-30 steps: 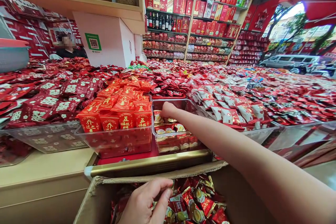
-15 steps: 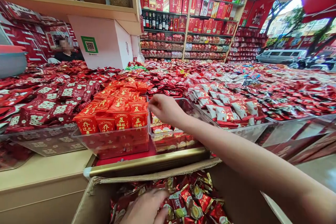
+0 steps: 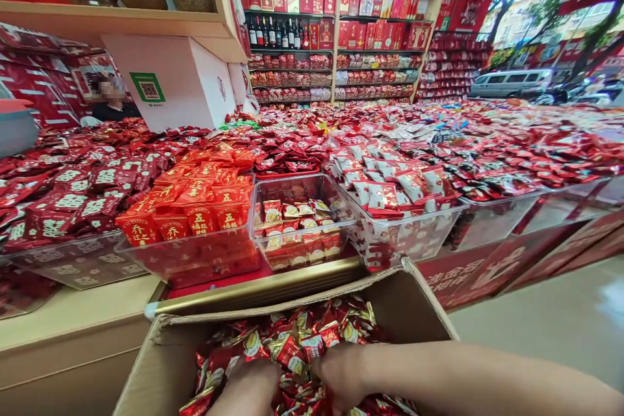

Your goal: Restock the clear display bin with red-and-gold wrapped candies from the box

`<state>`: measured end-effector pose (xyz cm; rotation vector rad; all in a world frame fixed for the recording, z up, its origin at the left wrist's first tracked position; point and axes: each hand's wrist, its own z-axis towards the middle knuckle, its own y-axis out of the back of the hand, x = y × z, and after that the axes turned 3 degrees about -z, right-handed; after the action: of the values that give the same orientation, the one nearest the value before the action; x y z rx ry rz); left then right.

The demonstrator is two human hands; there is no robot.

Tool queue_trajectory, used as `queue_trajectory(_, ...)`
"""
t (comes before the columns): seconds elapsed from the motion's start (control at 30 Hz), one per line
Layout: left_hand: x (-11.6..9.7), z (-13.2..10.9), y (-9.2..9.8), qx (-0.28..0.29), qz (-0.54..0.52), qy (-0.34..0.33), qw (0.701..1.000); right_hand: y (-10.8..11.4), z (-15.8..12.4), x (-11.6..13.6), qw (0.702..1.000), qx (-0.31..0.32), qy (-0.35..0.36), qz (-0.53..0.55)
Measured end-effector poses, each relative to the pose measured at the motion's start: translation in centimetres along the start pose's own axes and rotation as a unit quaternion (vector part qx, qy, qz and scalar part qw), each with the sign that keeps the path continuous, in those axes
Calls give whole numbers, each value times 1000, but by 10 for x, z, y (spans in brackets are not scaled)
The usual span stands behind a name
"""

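A cardboard box (image 3: 429,305) sits low in front of me, with many red and gold candy packets (image 3: 292,364) inside. My left hand (image 3: 251,383) is down among these packets, its fingers hidden by them and by the lower edge of the view. Close beside it, my right hand (image 3: 344,370) reaches into the same pile, knuckles bent and fingertips buried. Whether either hand grips a packet cannot be made out. Just beyond the box, a clear plastic bin (image 3: 303,234) holds similar red packets in rows, filled partway up.
Left of that bin stands another bin heaped with orange-red packets (image 3: 195,208); to its right is one with white-and-red packets (image 3: 390,188). A gold-edged counter rim (image 3: 263,289) runs behind the box. Bottle shelves (image 3: 292,32) stand at the back; a person (image 3: 110,101) is at far left.
My right hand has come down from the clear bin into the cardboard box, beside my left hand. The bin's packets now show uncovered. The view has shifted slightly.
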<state>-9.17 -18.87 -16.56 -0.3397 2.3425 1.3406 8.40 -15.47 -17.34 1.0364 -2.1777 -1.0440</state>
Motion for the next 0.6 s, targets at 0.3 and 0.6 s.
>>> queue_trajectory(0.3, -3, 3, 32, -45, -81, -33, 995, 9, -2, -7, 993, -89, -2, 75)
queue_trajectory(0.6, -42, -10, 27, 66, -413, -140, 897, 42, -37, 4, 736, -368, 4, 568)
